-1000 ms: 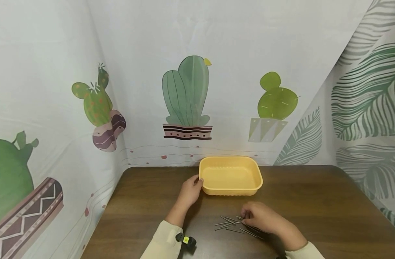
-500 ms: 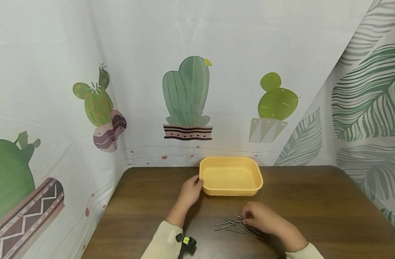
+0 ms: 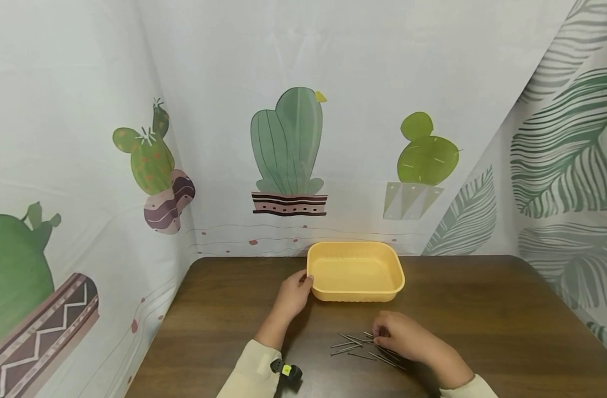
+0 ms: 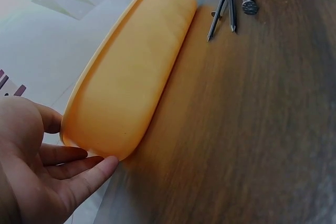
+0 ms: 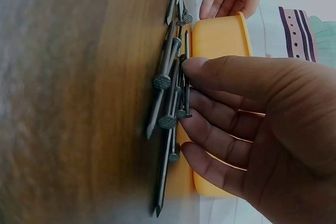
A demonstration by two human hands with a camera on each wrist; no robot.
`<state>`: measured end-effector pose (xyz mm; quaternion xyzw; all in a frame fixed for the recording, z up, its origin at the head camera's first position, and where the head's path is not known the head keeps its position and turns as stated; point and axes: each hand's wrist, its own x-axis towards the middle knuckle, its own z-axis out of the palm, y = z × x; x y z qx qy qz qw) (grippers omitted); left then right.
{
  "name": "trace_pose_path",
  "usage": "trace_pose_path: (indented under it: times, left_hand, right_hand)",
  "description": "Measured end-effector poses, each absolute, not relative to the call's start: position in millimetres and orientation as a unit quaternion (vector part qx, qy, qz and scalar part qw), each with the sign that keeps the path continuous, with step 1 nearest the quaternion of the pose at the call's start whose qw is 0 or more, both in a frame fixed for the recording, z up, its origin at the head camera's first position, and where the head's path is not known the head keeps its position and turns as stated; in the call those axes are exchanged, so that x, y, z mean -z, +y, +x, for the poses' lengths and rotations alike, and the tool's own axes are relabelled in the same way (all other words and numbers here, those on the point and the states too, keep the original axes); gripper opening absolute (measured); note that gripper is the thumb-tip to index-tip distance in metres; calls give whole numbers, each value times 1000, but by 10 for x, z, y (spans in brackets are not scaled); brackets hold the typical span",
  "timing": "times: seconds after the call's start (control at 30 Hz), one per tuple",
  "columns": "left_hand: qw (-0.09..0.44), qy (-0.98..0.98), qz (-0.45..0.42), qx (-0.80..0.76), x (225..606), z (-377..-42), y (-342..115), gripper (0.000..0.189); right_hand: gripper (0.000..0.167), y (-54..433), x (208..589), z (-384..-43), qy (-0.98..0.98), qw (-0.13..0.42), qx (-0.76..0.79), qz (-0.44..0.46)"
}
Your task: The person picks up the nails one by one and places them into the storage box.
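A yellow plastic basket (image 3: pixel 355 296) stands near the far edge of the table. My left hand (image 3: pixel 291 298) holds its left front corner; the left wrist view shows the fingers (image 4: pixel 100 174) bent around that corner. Several steel nails (image 3: pixel 361 356) lie crossed in a loose pile nearer to me. Over the right side of this pile is my right hand (image 3: pixel 402 334). In the right wrist view its thumb and fingers pinch one dark nail (image 5: pixel 187 95), with other nails (image 5: pixel 163 81) close beside it. From the head, the right hand partly hides the pile.
The brown wooden table (image 3: pixel 224 320) ends at a cloth backdrop (image 3: pixel 358 138) printed with cacti and leaves. A black strap device (image 3: pixel 287 371) with a yellow-green patch sits on the left sleeve. The basket's inner floor is visible from above.
Both hands, the basket and the nails stay practically where they were. The head view has shifted very slightly.
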<state>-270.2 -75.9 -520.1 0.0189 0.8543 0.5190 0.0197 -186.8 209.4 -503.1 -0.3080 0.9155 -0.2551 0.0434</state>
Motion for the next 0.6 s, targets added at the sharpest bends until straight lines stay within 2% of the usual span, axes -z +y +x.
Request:
trace_pose_path:
  times: [0.3,0.6]
  left_hand:
    - [15,846,29,-533,5213,-2698,-755,46]
    - [5,848,39,-529,5196,-2687,-751,45]
  right_hand:
    - [16,2108,5022,-1882,916,36,252,-309]
    - [14,2075,4997,-1913,923,-5,234,-307]
